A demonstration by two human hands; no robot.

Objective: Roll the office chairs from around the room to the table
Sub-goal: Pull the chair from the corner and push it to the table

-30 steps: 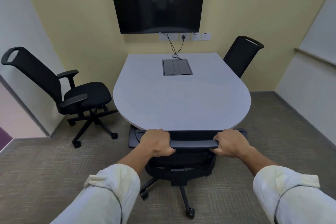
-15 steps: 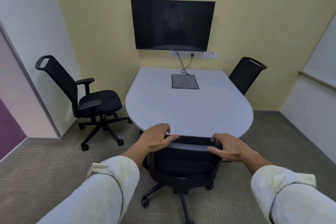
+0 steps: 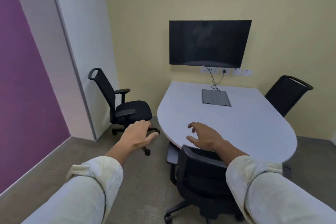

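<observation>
Both hands hang open, gripping nothing: left hand (image 3: 139, 135), right hand (image 3: 205, 137) above the near chair (image 3: 200, 174) tucked at the table (image 3: 236, 120). Three chairs: corner chair (image 3: 123, 103), far chair (image 3: 285, 94).

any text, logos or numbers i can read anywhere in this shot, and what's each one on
None can be read.
Screen: a small mark at the middle of the bottom bezel, too small to read.
Wall sockets: tiny dark marks on the plates, too blurred to read.
Table, its grey floor box and the three black chairs, left, far right and near: no lettering visible.
</observation>
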